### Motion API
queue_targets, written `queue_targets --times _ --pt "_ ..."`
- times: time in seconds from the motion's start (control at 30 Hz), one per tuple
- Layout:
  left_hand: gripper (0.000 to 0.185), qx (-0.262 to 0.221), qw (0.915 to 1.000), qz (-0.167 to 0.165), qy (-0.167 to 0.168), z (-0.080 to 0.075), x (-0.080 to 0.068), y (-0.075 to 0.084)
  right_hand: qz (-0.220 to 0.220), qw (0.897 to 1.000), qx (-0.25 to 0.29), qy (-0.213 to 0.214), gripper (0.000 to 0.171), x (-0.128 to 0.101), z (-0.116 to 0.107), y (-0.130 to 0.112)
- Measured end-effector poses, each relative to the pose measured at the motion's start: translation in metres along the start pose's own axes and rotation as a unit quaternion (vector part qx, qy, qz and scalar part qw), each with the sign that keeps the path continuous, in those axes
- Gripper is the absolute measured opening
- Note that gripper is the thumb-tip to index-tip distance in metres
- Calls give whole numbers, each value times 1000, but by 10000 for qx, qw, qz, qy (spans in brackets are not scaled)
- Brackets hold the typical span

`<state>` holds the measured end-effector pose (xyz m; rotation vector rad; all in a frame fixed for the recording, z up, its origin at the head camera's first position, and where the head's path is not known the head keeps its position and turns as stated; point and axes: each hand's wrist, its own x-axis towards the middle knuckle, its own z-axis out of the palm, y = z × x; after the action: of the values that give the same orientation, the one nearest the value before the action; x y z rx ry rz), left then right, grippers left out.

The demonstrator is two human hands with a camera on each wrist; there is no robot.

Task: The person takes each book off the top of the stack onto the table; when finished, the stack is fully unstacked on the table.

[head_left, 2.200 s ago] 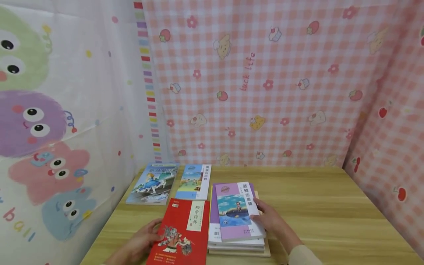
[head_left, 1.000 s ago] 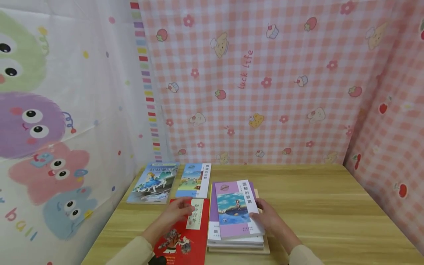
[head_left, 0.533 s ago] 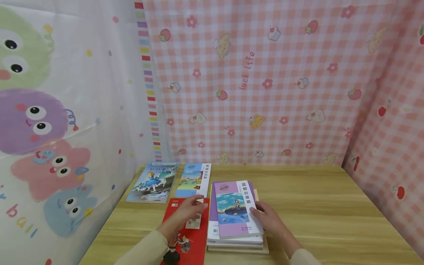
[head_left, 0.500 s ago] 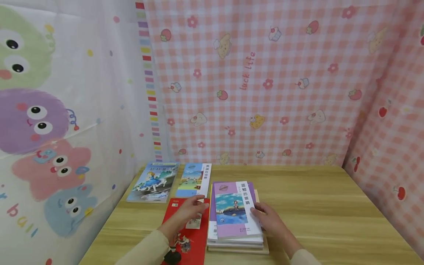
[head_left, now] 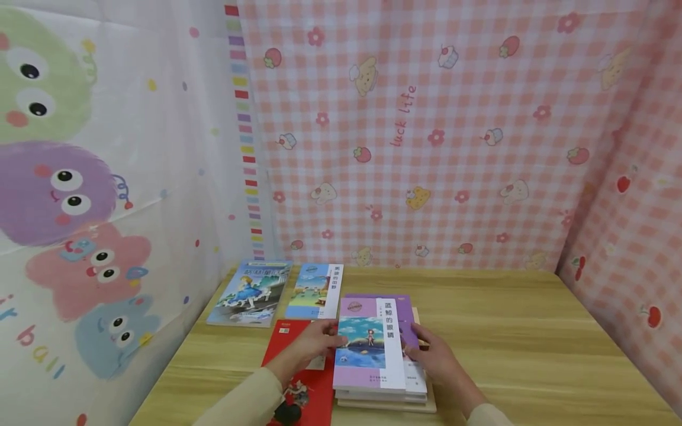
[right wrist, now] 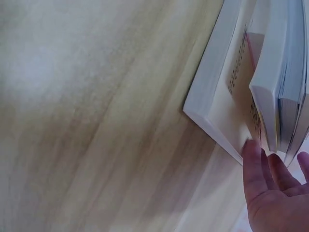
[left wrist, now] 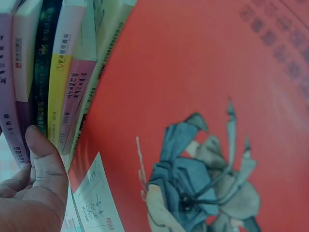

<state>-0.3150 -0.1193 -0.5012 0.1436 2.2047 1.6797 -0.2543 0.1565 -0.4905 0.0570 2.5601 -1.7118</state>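
Note:
A stack of books (head_left: 383,396) lies on the wooden table (head_left: 506,337). Its top book is purple with a blue picture (head_left: 367,349) and sits shifted left, overhanging the stack. My left hand (head_left: 333,341) grips that book's left edge, and in the left wrist view the thumb (left wrist: 43,159) presses against the spines. Under that forearm lies a red book (head_left: 301,381), whose cover (left wrist: 203,96) fills the left wrist view. My right hand (head_left: 421,346) rests with straight fingers (right wrist: 270,188) against the stack's right side.
Two more books lie flat at the back left: a blue one with a girl (head_left: 249,294) and a blue-and-white one (head_left: 314,291). Printed cloth walls (head_left: 426,148) close in the table on the left, back and right. Bare wood (right wrist: 96,121) stretches right of the stack.
My left hand moved from the red book's left edge across it to the purple book. That book has slid left off the stack's line while my right hand stayed by the stack.

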Motion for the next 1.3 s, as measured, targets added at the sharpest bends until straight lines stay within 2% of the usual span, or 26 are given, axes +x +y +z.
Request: queue_targets --times 0.23,0.43,0.57,0.7,0.9,1.13,1.3 --pt "59 -179 9998 -118 -54 -2 -2 3 125 9999 -103 -53 67 7 0 5" --pt "61 -138 9998 86 -106 -20 -7 -2 121 9997 -129 -140 68 9 0 5" --pt "63 -417 9988 119 -247 -32 -11 -9 211 9996 -2 -206 70 11 0 4" --pt "67 -837 9954 -74 -469 -39 -14 -13 274 9993 -28 -238 71 12 -1 4" --pt "75 -1176 9901 -310 -702 -38 -14 -14 368 9990 -45 -267 72 13 -1 4" --pt "71 -1309 9880 -251 -783 -35 -15 -10 356 9989 -151 -250 71 13 -2 4" --pt "74 -1363 9879 -121 -727 -38 -16 -12 310 9992 31 -248 71 12 -2 4"
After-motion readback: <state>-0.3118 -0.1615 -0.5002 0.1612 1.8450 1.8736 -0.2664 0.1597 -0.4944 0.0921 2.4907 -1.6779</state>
